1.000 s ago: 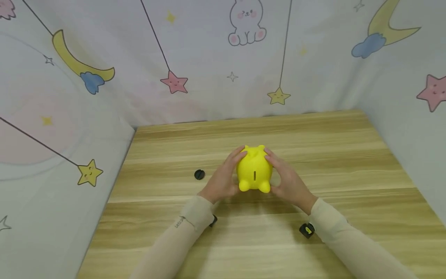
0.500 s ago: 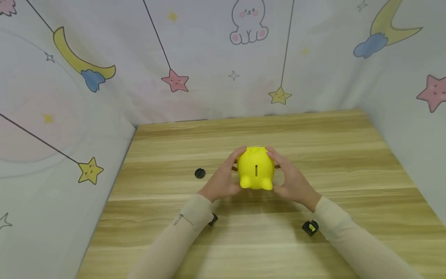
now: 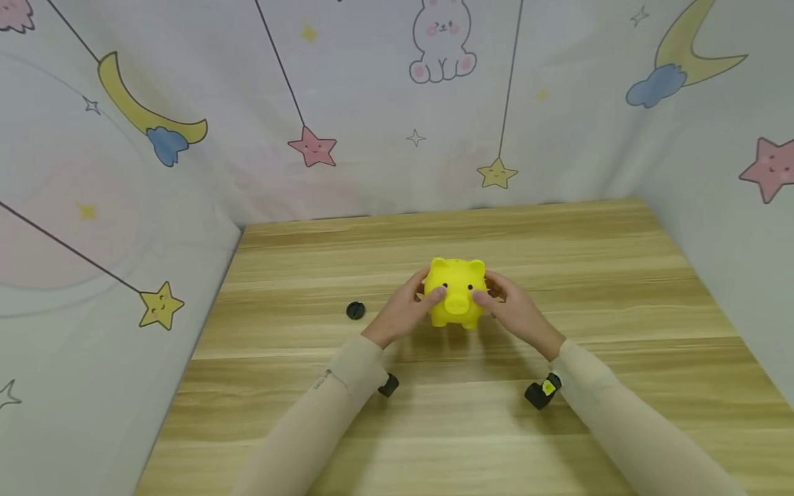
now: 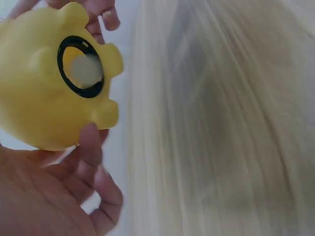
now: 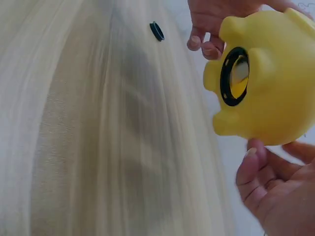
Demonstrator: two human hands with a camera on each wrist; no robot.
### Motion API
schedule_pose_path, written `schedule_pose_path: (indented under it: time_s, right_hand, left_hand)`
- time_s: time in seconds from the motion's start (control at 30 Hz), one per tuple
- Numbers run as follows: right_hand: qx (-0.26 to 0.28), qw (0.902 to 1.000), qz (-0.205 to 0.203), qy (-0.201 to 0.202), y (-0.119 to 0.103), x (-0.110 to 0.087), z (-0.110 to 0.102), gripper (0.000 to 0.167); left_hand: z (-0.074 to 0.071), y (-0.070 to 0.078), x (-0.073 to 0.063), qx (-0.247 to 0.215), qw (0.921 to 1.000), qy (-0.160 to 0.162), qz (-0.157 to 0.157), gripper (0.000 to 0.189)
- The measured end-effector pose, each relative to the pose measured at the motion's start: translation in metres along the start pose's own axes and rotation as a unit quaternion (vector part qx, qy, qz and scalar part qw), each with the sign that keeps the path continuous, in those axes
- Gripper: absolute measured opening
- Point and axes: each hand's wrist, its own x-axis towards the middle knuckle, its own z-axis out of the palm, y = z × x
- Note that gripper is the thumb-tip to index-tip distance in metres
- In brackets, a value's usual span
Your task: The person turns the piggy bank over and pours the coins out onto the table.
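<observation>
"Are you making out any words, numbers or brands?"
"No, nothing is reading clearly. Small dark print [image 3: 322, 379] is sitting near the cuff of the left long cream fabric sleeve [image 3: 313, 424], but it's looking too tiny to decipher."

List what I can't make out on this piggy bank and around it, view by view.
Left wrist: the pale shape at the opening is blurred; I can't tell what it is.
Head: some fingers of the left hand and right hand are hidden behind the piggy bank.
Head: the left sleeve's lettering is too small to read.
Head: any fine marking on the black cap is too small.
</observation>
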Motion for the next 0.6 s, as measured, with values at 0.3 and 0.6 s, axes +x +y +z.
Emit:
schedule_pose_path:
  time_s: [0.3,0.6]
  right_hand:
    - [-0.003,0.9977,0.067,-0.013,-0.005,0.019,-0.005,0.066]
    - [-0.007,0.9937,0.109,-0.027,-0.006,0.024,-0.006,0.075]
  left_hand:
    - [-0.002,0.001,0.010,-0.019,0.9993,-0.019,-0.027,0.080]
    - [-0.001,-0.002,0.017,-0.006,0.9983,-0.005,-0.058,0.083]
